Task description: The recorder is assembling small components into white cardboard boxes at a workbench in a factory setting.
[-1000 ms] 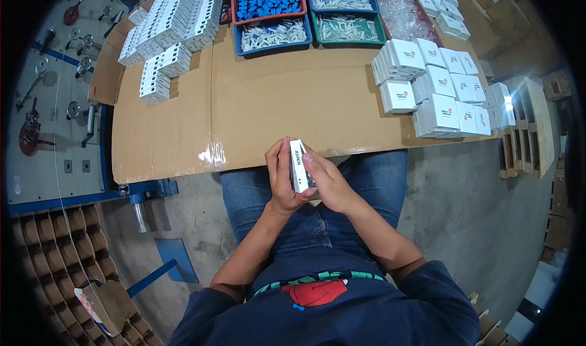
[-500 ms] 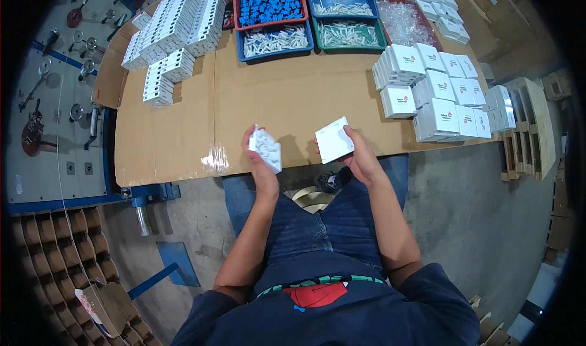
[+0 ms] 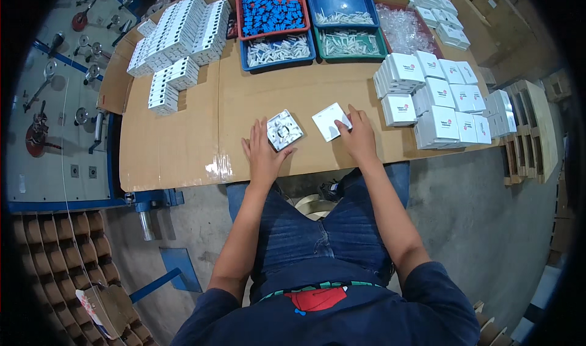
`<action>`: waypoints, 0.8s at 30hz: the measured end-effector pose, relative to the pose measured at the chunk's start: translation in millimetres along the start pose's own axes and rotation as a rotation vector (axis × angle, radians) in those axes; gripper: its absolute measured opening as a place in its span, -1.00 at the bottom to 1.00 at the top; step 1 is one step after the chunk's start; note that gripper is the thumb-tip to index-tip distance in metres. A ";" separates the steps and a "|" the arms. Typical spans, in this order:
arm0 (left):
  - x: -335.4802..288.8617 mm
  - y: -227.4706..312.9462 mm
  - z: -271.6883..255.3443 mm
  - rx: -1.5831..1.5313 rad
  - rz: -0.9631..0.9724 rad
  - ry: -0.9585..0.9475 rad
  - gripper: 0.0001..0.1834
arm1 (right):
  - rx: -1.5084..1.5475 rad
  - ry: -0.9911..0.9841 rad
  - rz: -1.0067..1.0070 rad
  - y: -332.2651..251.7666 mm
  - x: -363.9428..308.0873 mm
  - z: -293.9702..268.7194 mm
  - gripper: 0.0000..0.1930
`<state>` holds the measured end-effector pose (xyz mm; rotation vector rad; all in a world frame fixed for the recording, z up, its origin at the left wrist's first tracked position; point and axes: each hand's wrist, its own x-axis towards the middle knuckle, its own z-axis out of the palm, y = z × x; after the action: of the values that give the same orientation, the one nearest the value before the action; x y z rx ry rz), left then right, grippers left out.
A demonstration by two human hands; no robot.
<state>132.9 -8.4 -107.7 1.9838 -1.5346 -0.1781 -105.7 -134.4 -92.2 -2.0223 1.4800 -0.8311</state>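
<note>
A white square housing point(image 3: 284, 130) lies on the cardboard-covered table in front of me, its inner side with small parts facing up. My left hand point(image 3: 264, 156) holds its near-left corner, with the fingers along its left edge and the thumb at the near edge. To the right, a plain white square cover plate point(image 3: 327, 122) is pinched at its right side by my right hand point(image 3: 359, 139), the thumb on top. A narrow gap separates the two pieces. What lies under the cover plate is hidden.
At the back stand a red bin point(image 3: 273, 31) of blue parts, blue and green trays point(image 3: 343, 58) of white pegs, and clear plastic pieces point(image 3: 403, 28). Stacked white units point(image 3: 177, 31) stand at left, white boxed units point(image 3: 439, 101) at right. The table's near edge point(image 3: 201, 182) faces my lap.
Both hands have moved forward, further over the table. The housing has tipped from upright to lying flat on the cardboard. My right thumb now rests on top of the cover plate.
</note>
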 end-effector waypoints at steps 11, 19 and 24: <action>8.9 -10.0 6.8 0.022 -0.067 -0.037 0.02 | -0.134 -0.043 -0.179 -0.3 -13.4 8.0 -0.51; 8.1 -9.4 10.9 -0.014 -0.068 0.035 -0.07 | -0.132 0.071 -0.259 1.7 -11.9 15.4 -0.54; 7.3 -10.5 11.1 0.015 -0.054 0.003 -0.18 | -0.145 0.076 -0.242 -1.5 -9.6 15.3 -0.53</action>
<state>138.8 -17.9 -120.5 2.0376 -1.4857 -0.1866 -95.8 -124.2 -103.5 -2.3354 1.3889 -0.9292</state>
